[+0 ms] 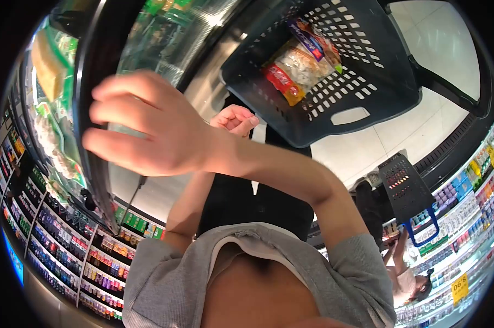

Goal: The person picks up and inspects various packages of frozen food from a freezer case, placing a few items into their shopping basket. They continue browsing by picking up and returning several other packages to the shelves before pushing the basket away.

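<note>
My right hand (pixel 148 128) reaches across my body to the left, its fingers apart at the black frame (pixel 88 71) of a glass cooler door. Whether the fingertips press on the frame cannot be made out. Beneath that forearm, my left hand (pixel 233 118) has its fingers curled in, with nothing seen in them. It is beside the near left corner of a dark grey shopping basket (pixel 296 128). Inside the basket lie a clear bag of pale food with a red and yellow label (pixel 284 82) and a dark blue and purple packet (pixel 308 37).
Green packages (pixel 173 8) show in the cooler at the top. Stocked shelves (pixel 61 240) line the left, and more shelves (pixel 460 218) run along the right. Another person (pixel 405 279) stands at the right near a second basket (pixel 403 183). Pale tiles (pixel 400 131) cover the floor.
</note>
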Demonstrator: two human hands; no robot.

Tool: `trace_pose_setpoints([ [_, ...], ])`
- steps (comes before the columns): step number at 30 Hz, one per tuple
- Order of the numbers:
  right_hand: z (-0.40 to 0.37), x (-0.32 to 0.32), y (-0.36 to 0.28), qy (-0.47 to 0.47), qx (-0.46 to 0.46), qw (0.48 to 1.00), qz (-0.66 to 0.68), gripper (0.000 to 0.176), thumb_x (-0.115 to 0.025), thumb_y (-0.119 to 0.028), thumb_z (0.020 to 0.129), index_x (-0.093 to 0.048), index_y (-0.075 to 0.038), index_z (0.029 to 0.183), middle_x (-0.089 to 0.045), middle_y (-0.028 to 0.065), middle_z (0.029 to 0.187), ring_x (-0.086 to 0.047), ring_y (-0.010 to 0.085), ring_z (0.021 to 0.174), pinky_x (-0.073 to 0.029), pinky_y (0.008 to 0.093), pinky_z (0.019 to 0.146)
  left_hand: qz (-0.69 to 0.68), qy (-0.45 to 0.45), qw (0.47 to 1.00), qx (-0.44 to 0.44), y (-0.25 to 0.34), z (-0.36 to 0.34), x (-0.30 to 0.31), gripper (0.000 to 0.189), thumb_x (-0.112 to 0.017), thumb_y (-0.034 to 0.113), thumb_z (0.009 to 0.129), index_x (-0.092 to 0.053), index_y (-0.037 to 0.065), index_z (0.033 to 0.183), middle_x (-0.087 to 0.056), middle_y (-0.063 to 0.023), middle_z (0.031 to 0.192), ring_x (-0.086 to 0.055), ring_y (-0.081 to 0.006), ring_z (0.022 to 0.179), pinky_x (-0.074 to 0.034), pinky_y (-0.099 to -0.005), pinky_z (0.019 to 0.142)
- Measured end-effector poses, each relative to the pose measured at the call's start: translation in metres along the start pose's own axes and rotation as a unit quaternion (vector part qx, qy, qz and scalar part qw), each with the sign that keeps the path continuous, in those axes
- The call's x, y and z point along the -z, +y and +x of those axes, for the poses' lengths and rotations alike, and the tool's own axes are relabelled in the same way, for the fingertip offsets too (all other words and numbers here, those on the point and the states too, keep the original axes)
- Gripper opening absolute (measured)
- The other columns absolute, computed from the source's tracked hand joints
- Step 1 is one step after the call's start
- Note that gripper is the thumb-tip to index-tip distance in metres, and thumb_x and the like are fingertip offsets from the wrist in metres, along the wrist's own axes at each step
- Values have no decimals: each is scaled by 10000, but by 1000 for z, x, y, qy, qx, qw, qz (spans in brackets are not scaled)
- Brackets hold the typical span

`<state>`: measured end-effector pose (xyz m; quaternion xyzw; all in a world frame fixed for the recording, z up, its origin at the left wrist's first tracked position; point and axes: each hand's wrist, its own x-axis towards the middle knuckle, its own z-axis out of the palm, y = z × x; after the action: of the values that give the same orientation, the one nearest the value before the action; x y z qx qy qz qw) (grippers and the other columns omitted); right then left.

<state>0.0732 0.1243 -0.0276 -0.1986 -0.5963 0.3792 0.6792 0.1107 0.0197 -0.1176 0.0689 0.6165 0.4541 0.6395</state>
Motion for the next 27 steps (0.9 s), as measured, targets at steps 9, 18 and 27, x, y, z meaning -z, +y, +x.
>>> trace_pose_setpoints([
  [9, -102, 197, -22, -405, -288, 862, -96, 233, -655, -105, 731, -629, -86, 963, -592, 92, 959, -555, 294, 954, -412, 407, 851, 108, -66, 988, 91, -103, 22, -62, 337, -508, 284, 960, -528, 33, 1183, -640, -71, 885, -570, -99, 689, -460, -244, 642],
  [18, -132, 350, 38, -577, -330, 646, -375, 397, -626, -271, 835, -547, -26, 1137, -557, 163, 1047, -506, 351, 977, -418, 435, 837, 353, 30, 930, -100, -131, 7, -69, 194, -699, 75, 728, -637, 42, 910, -596, -108, 1146, -569, -288, 1032, -466, -379, 857],
  [27, -184, 354, 29, -788, -225, 452, -352, 611, -732, -505, 681, -580, -64, 1076, -537, 117, 1102, -460, 286, 1164, -360, 476, 941, 325, 132, 933, -81, -142, 6, -19, 225, -608, 193, 871, -679, -4, 788, -614, -140, 1159, -586, -291, 992, -472, -353, 829],
])
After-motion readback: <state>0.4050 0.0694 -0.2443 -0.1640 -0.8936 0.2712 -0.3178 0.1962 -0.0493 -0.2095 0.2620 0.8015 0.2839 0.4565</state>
